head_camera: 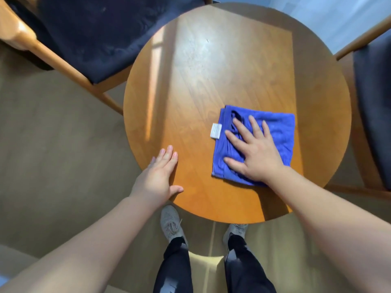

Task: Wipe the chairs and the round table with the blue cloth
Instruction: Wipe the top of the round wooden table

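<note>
Head view: right hand [256, 153] spread flat on blue cloth [279, 127], left hand [158, 176] flat at rim of sunlit round table [211, 70].

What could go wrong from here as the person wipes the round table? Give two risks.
The right hand lies flat on the folded cloth without gripping it, so the cloth may bunch or slip under a stroke. The left hand rests at the table edge; leaning there might tilt or shift the table.
</note>
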The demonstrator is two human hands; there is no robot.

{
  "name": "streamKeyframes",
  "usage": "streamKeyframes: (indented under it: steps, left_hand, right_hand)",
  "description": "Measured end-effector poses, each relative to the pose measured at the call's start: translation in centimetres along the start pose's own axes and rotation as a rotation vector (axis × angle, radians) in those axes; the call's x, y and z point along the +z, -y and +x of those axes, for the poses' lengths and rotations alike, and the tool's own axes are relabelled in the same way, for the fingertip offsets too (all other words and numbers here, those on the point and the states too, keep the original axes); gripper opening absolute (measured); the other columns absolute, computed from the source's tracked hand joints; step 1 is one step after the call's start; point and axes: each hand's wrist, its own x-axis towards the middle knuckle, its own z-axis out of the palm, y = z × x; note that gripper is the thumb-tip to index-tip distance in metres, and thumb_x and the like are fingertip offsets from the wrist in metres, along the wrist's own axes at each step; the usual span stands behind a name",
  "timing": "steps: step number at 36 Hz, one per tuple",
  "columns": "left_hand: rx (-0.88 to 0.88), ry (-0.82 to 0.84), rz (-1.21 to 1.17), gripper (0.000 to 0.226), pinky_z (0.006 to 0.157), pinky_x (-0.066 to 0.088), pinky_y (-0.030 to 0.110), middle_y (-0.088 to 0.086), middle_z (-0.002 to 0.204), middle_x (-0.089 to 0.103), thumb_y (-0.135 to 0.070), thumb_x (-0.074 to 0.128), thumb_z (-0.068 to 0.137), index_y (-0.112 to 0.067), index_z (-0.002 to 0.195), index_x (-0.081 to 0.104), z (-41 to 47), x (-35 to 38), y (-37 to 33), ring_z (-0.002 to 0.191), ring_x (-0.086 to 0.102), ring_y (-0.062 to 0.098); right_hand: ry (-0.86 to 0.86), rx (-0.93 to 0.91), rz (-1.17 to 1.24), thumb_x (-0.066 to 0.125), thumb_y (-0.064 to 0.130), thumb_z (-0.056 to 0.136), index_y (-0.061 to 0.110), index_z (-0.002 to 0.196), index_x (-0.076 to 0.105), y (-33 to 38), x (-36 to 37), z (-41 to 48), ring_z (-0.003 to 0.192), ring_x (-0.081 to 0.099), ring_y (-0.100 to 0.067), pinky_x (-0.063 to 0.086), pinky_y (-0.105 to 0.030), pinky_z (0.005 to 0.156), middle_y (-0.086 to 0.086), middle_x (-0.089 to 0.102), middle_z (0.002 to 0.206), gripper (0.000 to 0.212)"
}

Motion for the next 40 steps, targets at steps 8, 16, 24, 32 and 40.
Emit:
streamKeyframes:
  steps: [8, 16, 24, 32, 40]
  left_hand:
    - [-0.012, -0.011, 0.008, 0.097, 0.114, -0.007, 0.025, -0.005, 0.156, -0.011, -0.04, 0.068, 0.081, -0.018, 0.15, 0.003, 0.0, -0.1, -0.2, 0.142, -0.011, 0.009]
    - [-0.039, -0.003, 0.038, 0.097, 0.114, -0.006, 0.026, -0.005, 0.155, -0.015, -0.041, 0.066, 0.082, -0.019, 0.15, 0.0, 0.3, 0.0, -0.4, 0.142, -0.013, 0.009]
    - [-0.041, 0.001, 0.059, 0.097, 0.114, -0.004, 0.026, -0.005, 0.156, -0.015, -0.043, 0.066, 0.083, -0.02, 0.15, 0.0, 0.2, -0.3, -0.6, 0.143, -0.012, 0.009]
    - [0.003, -0.041, 0.073, 0.1, 0.114, -0.002, 0.025, -0.007, 0.157, -0.011, -0.051, 0.066, 0.079, -0.022, 0.15, 0.003, 0.1, -0.1, 0.2, 0.143, -0.008, 0.008]
    - [0.063, -0.182, 0.053, 0.073, 0.115, 0.011, 0.028, -0.001, 0.157, 0.017, -0.041, 0.06, 0.086, -0.018, 0.147, 0.027, -1.0, -1.2, 2.1, 0.143, 0.015, 0.014]
  right_hand:
    - [0.027, 0.206, -0.039, 0.024, 0.076, 0.079, 0.037, 0.149, 0.027, -2.6, -1.1, 8.5, 0.147, 0.001, -0.033, -0.003, -0.055, 0.116, 0.0, 0.009, 0.162, 0.079]
    - [0.021, 0.297, -0.044, 0.021, 0.071, 0.082, 0.036, 0.15, 0.023, -2.8, -1.5, 12.2, 0.147, -0.003, -0.033, -0.004, -0.056, 0.116, 0.0, 0.005, 0.162, 0.077]
    - [0.075, 0.17, -0.037, 0.023, 0.063, 0.082, 0.032, 0.15, 0.027, -0.5, -1.9, 8.8, 0.147, 0.001, -0.034, -0.002, -0.056, 0.117, -0.001, 0.014, 0.161, 0.074]
    - [0.136, -0.11, 0.019, 0.036, 0.057, 0.085, 0.027, 0.145, 0.041, 5.2, -0.5, 0.7, 0.145, 0.016, -0.038, 0.009, -0.059, 0.115, -0.004, 0.032, 0.155, 0.068]
    - [0.16, -0.304, 0.009, 0.05, 0.051, 0.082, 0.022, 0.139, 0.05, 9.2, 1.5, -7.1, 0.141, 0.026, -0.04, 0.017, -0.058, 0.112, -0.005, 0.042, 0.149, 0.064]
